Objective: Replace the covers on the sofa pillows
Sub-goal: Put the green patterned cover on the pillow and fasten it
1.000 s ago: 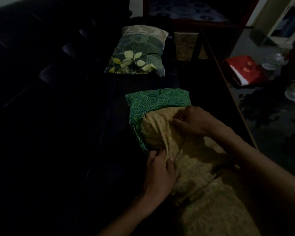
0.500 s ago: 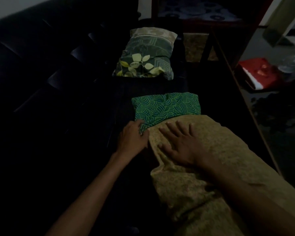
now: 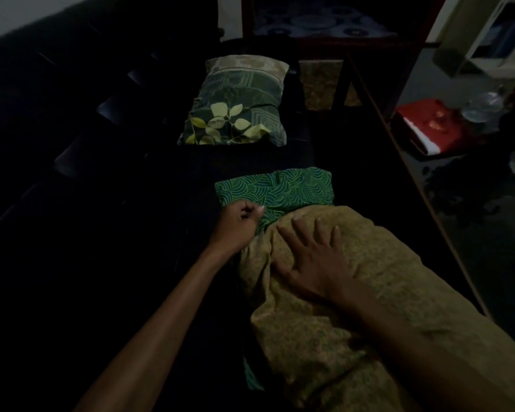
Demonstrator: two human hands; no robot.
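Flat on the mustard-yellow cover (image 3: 354, 292), the right hand (image 3: 311, 264) lies palm down with fingers straight and spread, pointing away from the person; it grips nothing, and its forearm runs back toward the lower right corner. Just to its left, the left hand (image 3: 238, 223) is curled at the edge of the green wave-patterned cover (image 3: 280, 190), thumb tucked against the fingers; it seems to pinch the green cloth, though the dim light makes the grip hard to confirm. Its arm stretches out long and nearly straight from the lower left. The green cover pokes out just ahead of both hands, from under the far end of the yellow one, and a sliver of green also shows near the left forearm. Farther ahead of the hands, well apart from them, a leaf-print pillow (image 3: 235, 105) rests on the dark sofa (image 3: 72, 173). Off to the right of the right hand, on the floor, lies a red book (image 3: 428, 126).
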